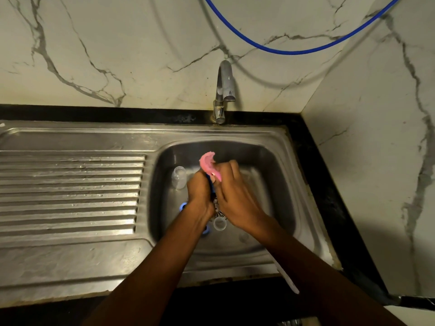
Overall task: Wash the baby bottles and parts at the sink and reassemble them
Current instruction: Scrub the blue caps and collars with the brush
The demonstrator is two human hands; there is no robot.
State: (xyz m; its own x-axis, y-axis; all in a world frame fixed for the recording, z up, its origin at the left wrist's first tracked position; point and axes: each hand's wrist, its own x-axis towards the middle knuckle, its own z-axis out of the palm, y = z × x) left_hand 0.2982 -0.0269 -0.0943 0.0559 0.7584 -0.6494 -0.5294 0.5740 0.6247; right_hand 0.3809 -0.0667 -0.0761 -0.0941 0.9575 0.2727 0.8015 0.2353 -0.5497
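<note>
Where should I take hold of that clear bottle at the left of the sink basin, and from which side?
The clear bottle seems to stand upright, mouth up, so grip round its body just below the neck, coming down from above and from its right; the basin wall sits close on its left and leaves little room there.

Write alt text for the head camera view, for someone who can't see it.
Over a steel sink basin, the right hand holds a pink scrubber against a small blue part gripped in the left hand. A clear bottle stands in the basin to their left and a clear cap lies near the drain; no water runs from the tap behind.
</note>
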